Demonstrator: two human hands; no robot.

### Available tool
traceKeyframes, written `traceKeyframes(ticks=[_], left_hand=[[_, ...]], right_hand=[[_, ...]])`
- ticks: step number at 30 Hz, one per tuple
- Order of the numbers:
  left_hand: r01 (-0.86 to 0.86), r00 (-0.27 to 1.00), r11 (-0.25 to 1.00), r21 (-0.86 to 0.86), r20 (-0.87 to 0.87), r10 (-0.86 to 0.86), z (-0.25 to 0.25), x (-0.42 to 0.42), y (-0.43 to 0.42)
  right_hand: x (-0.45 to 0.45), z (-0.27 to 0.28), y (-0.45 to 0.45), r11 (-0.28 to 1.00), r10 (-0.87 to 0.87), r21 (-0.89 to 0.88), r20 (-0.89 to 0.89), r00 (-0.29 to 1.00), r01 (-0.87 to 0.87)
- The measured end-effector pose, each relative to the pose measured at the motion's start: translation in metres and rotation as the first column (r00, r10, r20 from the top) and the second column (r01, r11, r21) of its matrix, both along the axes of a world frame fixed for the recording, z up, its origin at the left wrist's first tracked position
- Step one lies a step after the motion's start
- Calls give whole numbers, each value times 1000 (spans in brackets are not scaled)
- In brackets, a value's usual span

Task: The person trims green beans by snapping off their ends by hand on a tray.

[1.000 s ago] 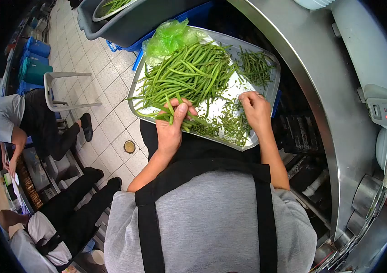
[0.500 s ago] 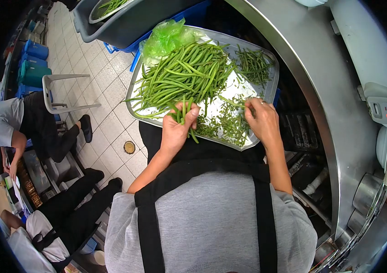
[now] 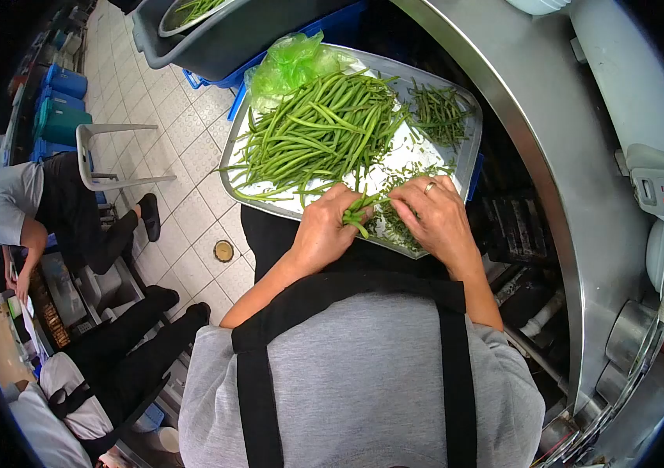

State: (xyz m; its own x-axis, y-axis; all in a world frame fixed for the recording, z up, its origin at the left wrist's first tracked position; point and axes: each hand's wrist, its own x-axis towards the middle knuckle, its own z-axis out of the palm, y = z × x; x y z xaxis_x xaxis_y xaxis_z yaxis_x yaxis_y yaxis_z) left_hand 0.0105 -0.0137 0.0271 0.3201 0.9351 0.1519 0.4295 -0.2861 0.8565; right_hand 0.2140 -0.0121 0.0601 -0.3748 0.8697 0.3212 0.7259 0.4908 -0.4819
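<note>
My left hand [image 3: 323, 228] is closed around a small bunch of green beans [image 3: 358, 214], held over the front edge of the metal tray [image 3: 230, 168]. Close beside it, my right hand [image 3: 437, 221], with a ring on one finger, pinches at the tip of a bean sticking out of that bunch. A large heap of green beans [image 3: 312, 129] covers the tray's left and middle. Small snapped-off bean ends [image 3: 394, 226] lie scattered below and around my right hand. Thinner, darker beans [image 3: 437, 113] form a separate pile at the tray's far right corner.
A crumpled green plastic bag [image 3: 289, 66] rests at the tray's back left. Behind stands a grey tub [image 3: 215, 43]. A curved steel counter [image 3: 535, 132] runs along the right. To the left are a chair [image 3: 86, 160] and two people, one bending [image 3: 12, 207].
My left hand has moved right with the beans, and my right hand has come left to meet it. The bunch now points towards my right fingers.
</note>
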Motion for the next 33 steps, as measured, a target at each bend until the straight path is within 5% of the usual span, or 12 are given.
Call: traceKeyframes(ticks=[6, 9, 12, 15, 17, 22, 29, 33], left_hand=[[17, 999, 1000, 12, -29, -17, -2, 4, -1], [38, 998, 998, -56, 59, -35, 2, 4, 0], [55, 977, 959, -280, 215, 7, -5, 3, -2], [205, 815, 739, -642, 530, 235, 2, -9, 6], [222, 659, 753, -619, 665, 352, -2, -12, 10], [222, 532, 719, -658, 700, 476, -3, -14, 11], [194, 593, 765, -614, 695, 407, 0, -10, 9], [179, 632, 790, -586, 684, 364, 1, -10, 8]], right_hand=[[-10, -1, -2, 999, 7, 53, 11, 1000, -8], [-14, -6, -2, 1000, -10, 12, -143, 990, 11], [-13, 0, 3, 949, -288, -247, -418, 862, 198], [-4, 2, 12, 917, -375, -274, -343, 862, 290], [3, 0, 13, 939, -315, -224, -253, 915, 261], [-1, -9, 6, 957, -210, -261, -320, 924, 127], [-25, -5, -1, 903, -83, -418, -398, 914, -100], [-31, -6, 0, 890, -134, -451, -407, 904, -71]])
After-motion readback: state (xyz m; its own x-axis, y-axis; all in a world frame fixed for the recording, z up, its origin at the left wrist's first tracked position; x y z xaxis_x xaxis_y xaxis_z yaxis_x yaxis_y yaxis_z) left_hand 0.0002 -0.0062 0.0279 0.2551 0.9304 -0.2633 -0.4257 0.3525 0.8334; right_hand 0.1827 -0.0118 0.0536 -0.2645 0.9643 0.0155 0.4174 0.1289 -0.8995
